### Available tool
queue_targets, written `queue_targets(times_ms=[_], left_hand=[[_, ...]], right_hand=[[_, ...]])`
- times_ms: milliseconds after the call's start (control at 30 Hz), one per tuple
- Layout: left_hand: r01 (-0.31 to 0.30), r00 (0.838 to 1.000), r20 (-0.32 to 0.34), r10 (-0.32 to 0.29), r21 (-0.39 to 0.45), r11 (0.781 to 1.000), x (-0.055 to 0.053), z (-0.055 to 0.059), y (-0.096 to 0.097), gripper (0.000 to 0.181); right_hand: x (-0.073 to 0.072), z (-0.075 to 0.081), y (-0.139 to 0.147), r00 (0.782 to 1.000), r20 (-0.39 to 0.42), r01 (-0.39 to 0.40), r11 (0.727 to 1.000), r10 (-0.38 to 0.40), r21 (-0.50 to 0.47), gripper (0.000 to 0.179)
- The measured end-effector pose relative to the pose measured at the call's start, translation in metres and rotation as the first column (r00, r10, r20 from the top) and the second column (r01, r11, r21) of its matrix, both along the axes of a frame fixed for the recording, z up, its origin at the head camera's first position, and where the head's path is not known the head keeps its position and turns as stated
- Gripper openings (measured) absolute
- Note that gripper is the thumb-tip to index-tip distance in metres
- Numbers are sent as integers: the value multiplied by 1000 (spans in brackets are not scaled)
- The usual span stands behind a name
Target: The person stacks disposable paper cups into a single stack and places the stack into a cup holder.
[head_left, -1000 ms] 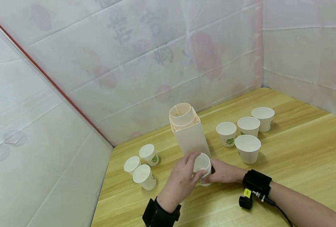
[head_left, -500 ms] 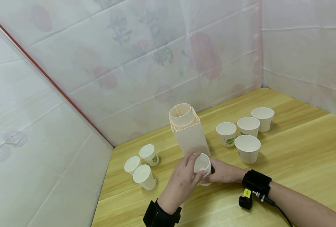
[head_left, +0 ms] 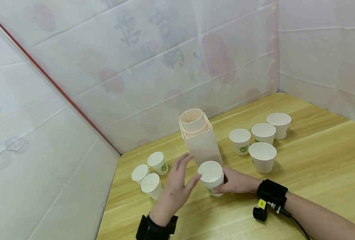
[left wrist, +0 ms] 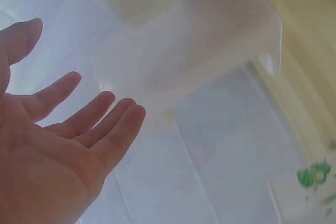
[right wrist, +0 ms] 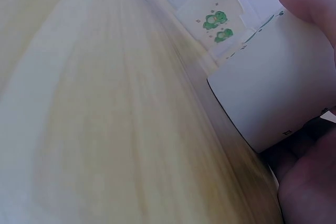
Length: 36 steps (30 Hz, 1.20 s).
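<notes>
In the head view a stack of nested white paper cups (head_left: pixel 211 182) stands upright on the wooden table, several rims showing one under another. My right hand (head_left: pixel 238 181) grips it low from the right, thumb in front and the other fingers hidden behind. The right wrist view shows the bottom cup (right wrist: pixel 273 82) close up, its base at the tabletop. My left hand (head_left: pixel 172 189) is left of the stack, apart from it, its fingers spread and holding nothing. The left wrist view shows its open palm (left wrist: pixel 47 156) and loosely bent fingers.
Behind the stack stands a tall cream box (head_left: pixel 202 146) with a round tube (head_left: pixel 191 121) in it. Three paper cups (head_left: pixel 157 163) are at the left, one partly behind my left hand. Several more cups (head_left: pixel 262 158) stand at the right. A white sheet (head_left: pixel 153 66) hangs behind the table.
My left hand has let go of the cups and drawn back to the left, its fingers spreading. The stack's top rim now shows slightly further left. My right hand has kept its grip.
</notes>
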State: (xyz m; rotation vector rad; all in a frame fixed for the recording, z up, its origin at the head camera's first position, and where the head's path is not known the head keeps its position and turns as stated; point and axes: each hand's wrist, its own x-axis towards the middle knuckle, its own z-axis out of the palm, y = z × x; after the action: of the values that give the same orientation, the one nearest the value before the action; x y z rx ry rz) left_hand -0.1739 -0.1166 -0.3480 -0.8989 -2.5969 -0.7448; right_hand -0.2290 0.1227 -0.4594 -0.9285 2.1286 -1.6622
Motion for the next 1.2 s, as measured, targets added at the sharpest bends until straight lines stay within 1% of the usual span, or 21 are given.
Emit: queue_targets(times_ms=[133,233,367,433,567,700,867,933,1033,1100,1200], left_hand=[[-63,997,-34,65,42,997,-2,10,-18,56],[-117,990,-75,120,43,992,-2,16,-31,53],[-169,978,-117,172,31,985,-2,18,-47,47],[-195,974,-114,197,26,980,-2,18,-53,46],[-244,964,-105,244,15,970,-3,15,-65,43],[-305,947,-105,302,-14,952,-4,13,-75,40],[-373,921,-158,357,-83,924,-6,7,-86,38],[-399,908,-189,374,-117,910,-7,2,-89,39],[-436,893,-205,401,-169,884,-8,-5,-93,40],[-450,888,-200,414,-199,870,-9,-9,-94,40],[-455,889,-176,424,-217,864,-10,-13,-94,37]], right_hand=[[-1,0,0,1000,-3,-6,1000,6,-2,63],[-1,-1,0,1000,1,-3,1000,3,3,63],[0,0,1,1000,8,6,1000,-6,16,65],[0,0,1,1000,9,8,1000,-8,19,65],[1,2,1,1000,8,10,1000,-10,22,66],[1,2,1,1000,11,9,1000,-9,25,66],[1,2,1,1000,13,11,999,-11,30,67],[1,2,1,1000,14,11,999,-12,30,67],[1,3,1,1000,12,10,1000,-10,29,67],[1,3,0,1000,11,9,1000,-10,29,67],[1,3,0,1000,10,10,1000,-11,27,67]])
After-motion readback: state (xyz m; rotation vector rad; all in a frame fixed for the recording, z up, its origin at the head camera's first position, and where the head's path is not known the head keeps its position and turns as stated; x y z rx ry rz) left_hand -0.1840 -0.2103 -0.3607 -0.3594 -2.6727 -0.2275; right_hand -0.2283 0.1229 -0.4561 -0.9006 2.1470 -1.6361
